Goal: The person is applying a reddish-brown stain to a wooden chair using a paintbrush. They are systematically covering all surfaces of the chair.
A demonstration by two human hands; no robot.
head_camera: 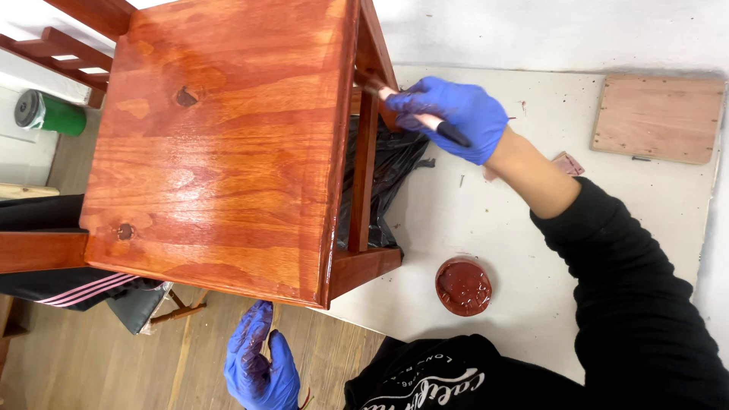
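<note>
A glossy reddish-brown wooden table fills the left and middle of the view, its top wet and shiny. My right hand, in a blue glove, grips a paintbrush whose tip touches the table's right-side rail and upright leg. My left hand, also blue-gloved and stained, hangs low near the table's front corner with its fingers loosely apart and nothing in it. A round tub of dark red stain sits on the white sheet near my right arm.
A black plastic bag lies under the table. A small wooden board rests at the sheet's far right. A green can stands at left on the floor. More stained wooden rails sit at top left.
</note>
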